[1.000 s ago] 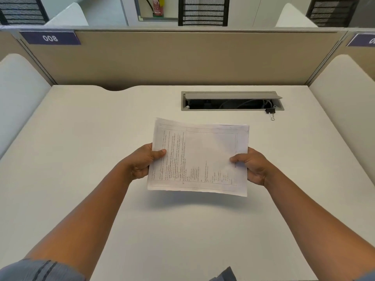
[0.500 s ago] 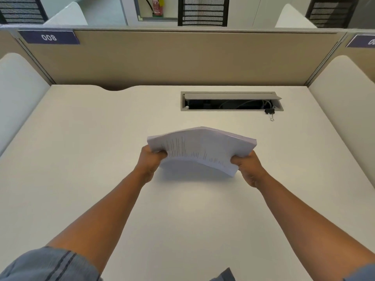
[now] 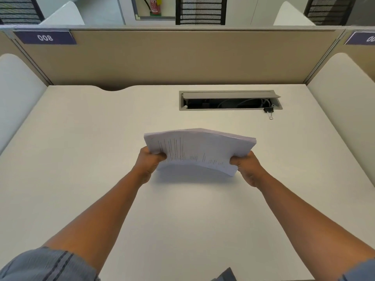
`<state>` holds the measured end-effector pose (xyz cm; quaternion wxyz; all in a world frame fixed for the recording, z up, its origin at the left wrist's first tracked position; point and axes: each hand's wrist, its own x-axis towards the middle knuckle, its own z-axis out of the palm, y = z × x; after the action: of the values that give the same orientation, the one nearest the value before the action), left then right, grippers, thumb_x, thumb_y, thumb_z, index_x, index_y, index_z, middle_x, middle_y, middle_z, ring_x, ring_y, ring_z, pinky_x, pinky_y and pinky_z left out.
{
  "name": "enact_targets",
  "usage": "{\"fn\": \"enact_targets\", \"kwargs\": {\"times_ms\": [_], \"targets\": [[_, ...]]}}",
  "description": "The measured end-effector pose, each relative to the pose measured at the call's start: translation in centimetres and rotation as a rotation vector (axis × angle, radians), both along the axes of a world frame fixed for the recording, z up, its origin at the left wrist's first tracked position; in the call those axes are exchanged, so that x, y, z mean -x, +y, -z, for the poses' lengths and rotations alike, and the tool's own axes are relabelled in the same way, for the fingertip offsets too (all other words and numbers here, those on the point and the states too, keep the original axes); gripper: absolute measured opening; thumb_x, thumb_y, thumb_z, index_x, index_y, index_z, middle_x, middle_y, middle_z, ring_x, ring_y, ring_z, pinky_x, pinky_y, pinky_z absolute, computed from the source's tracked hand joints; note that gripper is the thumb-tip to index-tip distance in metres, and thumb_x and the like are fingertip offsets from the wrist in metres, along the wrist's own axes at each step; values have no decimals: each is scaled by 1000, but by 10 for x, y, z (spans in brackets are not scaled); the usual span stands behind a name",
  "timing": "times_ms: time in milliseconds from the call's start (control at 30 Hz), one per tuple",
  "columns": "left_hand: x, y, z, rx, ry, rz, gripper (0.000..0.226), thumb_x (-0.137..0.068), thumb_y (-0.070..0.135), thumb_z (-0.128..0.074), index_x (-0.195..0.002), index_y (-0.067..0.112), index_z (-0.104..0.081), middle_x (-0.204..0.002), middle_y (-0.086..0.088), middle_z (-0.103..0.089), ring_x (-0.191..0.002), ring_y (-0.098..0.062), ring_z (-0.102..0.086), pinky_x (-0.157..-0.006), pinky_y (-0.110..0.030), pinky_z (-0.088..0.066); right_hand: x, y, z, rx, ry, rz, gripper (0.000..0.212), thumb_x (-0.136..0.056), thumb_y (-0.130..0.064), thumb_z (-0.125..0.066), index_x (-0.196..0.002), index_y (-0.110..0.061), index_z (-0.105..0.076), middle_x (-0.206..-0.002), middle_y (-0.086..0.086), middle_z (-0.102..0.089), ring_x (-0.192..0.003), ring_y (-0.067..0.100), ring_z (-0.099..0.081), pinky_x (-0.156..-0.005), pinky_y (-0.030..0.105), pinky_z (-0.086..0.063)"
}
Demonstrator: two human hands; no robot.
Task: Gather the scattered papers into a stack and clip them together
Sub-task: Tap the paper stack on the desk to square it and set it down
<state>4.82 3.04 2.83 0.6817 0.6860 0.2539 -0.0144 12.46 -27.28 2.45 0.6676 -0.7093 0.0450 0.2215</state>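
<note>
A stack of printed papers [image 3: 199, 149] is held above the middle of the white desk [image 3: 81, 159], bowed upward in the centre and tilted away from me. My left hand [image 3: 149, 160] grips its left edge and my right hand [image 3: 246, 165] grips its right edge, thumbs on the near side. A small black binder clip [image 3: 268, 111] with silver handles lies on the desk at the far right, by the front right corner of the cable slot, well beyond both hands.
An open grey cable slot [image 3: 230, 100] with wires inside is set into the desk's far side. A tan partition [image 3: 182, 55] closes off the back, and white rounded dividers [image 3: 16, 92] stand at both sides.
The papers went from facing me flat to tilted away and bowed, and both hands moved forward over the desk with them. Since half a second ago there is hardly any change.
</note>
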Motion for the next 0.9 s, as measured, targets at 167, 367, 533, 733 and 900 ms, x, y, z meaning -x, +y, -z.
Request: {"fn": "enact_targets", "kwargs": {"times_ms": [167, 367, 533, 733, 900], "targets": [[-1, 7, 5, -71, 13, 96, 31, -89, -4, -71, -109, 20, -72, -111, 0, -74, -111, -23, -65, -103, -45, -52, -1, 2, -6, 16, 47, 25, 38, -58, -2, -59, -91, -17, -70, -85, -4, -66, -82, 15, -57, -69, 29, -43], [-8, 17, -17, -227, -15, 154, 13, -94, 12, -72, -99, 23, -72, -103, 5, -73, -98, -16, -68, -84, -34, -56, -7, -4, -4, -14, 99, -8, 39, -72, 7, -65, -103, -15, -72, -108, 5, -75, -102, 29, -67, -91, 42, -50], [-16, 36, -43, -354, -6, 172, 16, -93, 10, -71, -87, 25, -70, -95, 6, -71, -88, -17, -66, -77, -33, -52, -21, -9, -24, -188, 94, 0, 37, -89, 12, -61, -117, -11, -67, -110, 7, -75, -97, 26, -70, -80, 40, -58], [-19, 44, -62, -539, 60, 373, 19, -95, 11, -66, -92, 29, -72, -97, 7, -70, -92, -20, -65, -82, -37, -48, -31, -9, -40, 82, -101, -85, 47, -80, 6, -79, -120, -13, -62, -104, 9, -72, -93, 23, -68, -84, 35, -57], [-25, 33, -72, -691, 119, 561, 18, -94, 14, -65, -105, 25, -75, -103, 1, -71, -93, -23, -67, -87, -39, -55, -23, 7, -50, 323, -216, -342, 45, -83, -10, -84, -120, -22, -62, -111, 1, -72, -105, 18, -69, -89, 34, -57]]}}
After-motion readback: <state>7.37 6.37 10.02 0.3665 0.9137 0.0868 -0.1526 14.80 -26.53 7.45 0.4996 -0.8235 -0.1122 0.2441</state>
